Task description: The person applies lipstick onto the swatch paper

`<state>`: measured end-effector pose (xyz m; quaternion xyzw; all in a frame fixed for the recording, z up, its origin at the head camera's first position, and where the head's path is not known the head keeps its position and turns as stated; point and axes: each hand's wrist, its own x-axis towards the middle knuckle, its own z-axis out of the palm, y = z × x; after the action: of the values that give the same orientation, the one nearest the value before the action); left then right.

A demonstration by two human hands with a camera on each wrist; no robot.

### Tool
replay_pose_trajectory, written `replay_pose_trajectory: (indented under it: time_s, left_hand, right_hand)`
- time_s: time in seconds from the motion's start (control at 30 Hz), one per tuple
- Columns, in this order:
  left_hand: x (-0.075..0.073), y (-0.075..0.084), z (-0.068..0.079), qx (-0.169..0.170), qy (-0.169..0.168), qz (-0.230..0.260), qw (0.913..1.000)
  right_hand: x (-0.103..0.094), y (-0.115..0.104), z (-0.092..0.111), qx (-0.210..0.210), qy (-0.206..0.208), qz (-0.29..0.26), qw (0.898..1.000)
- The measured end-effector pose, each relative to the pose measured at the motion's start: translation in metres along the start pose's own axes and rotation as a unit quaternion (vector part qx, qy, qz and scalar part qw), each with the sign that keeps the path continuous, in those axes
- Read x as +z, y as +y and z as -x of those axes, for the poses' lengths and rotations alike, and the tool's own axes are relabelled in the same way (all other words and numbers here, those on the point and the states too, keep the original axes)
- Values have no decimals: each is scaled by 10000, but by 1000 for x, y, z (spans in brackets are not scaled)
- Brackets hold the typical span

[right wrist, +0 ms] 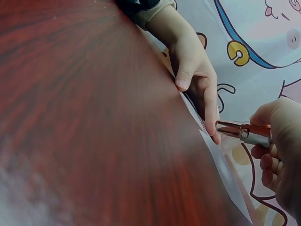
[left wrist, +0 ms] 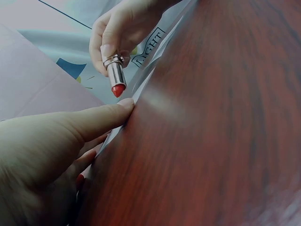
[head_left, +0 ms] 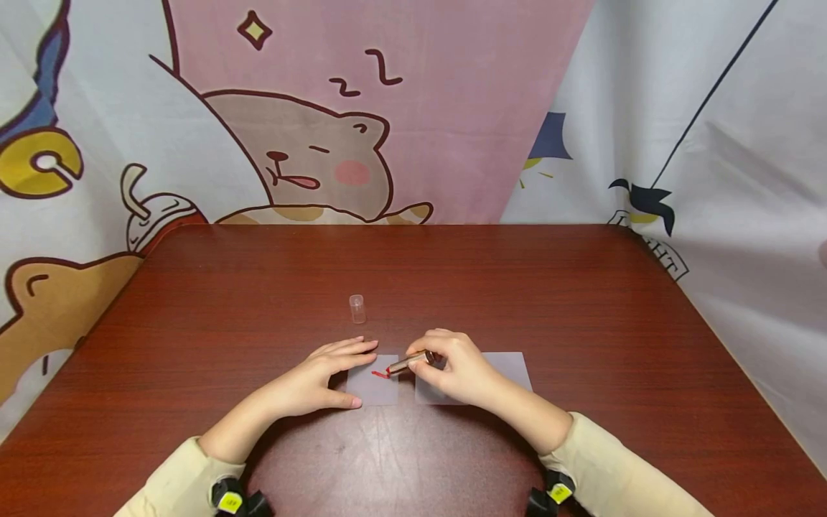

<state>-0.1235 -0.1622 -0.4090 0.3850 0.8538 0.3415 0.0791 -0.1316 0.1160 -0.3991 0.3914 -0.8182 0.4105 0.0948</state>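
My right hand (head_left: 460, 368) pinches a lipstick (head_left: 410, 361) with a shiny metallic tube, its red tip pointing down and left. Below that tip, a short red stroke (head_left: 380, 374) marks the small pale sheet of paper (head_left: 381, 395) on the left. My left hand (head_left: 313, 380) rests with straight, spread fingers on that sheet's left edge; its thumb presses near the lower corner. In the left wrist view, the red lipstick bullet (left wrist: 118, 89) shows just above the left thumb (left wrist: 106, 118). A second pale sheet (head_left: 510, 365) lies partly under the right hand.
Behind the left hand, a clear plastic cap (head_left: 357, 309) is on the brown wooden table (head_left: 517, 287). A curtain (head_left: 452, 108) with cartoon animals hangs along the table's far edge and sides. Both wrists carry dark strapped devices.
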Motion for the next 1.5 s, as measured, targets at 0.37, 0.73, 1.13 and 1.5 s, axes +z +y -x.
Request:
replay_pose_trajectory:
  time_s: [0.37,0.73,1.13,1.5]
  left_hand:
    - [2,-1,1,26,69,45,10000]
    - [1,2,0,-226,190,238,9993]
    - [3,7,-8,-211,651,134,9976]
    - [8,17,-19,-97,934,40,9956]
  right_hand:
    - [-3,1,1,-92,245,-235,9994]
    - [-9,1,2,-68,435,-543,9976]
    - [-31,-38,-4,-154,730,-591,9955]
    - [-38,-23,5,-39,826,-571,9949]
